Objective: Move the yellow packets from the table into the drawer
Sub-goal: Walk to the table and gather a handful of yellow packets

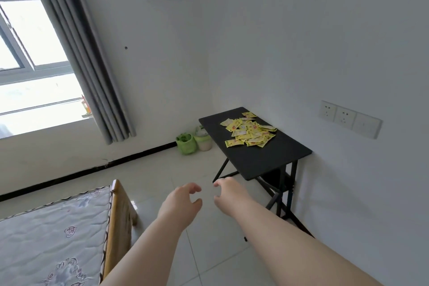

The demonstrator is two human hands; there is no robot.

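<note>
Two containers stood on the floor tiles in the corner, just left of the black table: a green bag with something green showing at its mouth, and beside it a pale jar with a light green top, whose contents could not be made out. The yellow packets lay in a loose, overlapping heap on the far half of the tabletop, close to the wall side, with one packet a little apart at the far edge. The near half of the tabletop was bare. Both arms reached forward over the floor, short of the table. The left hand and the right hand hung in the air near each other with a gap between them, fingers loosely curled and holding nothing. The packets lay well beyond and to the right of both hands, and the right hand was the nearer, close to the table's near corner. The packets carried red and green print, too small to read. A mattress with a faint floral pattern lay in a wooden bed frame at the lower left.
</note>
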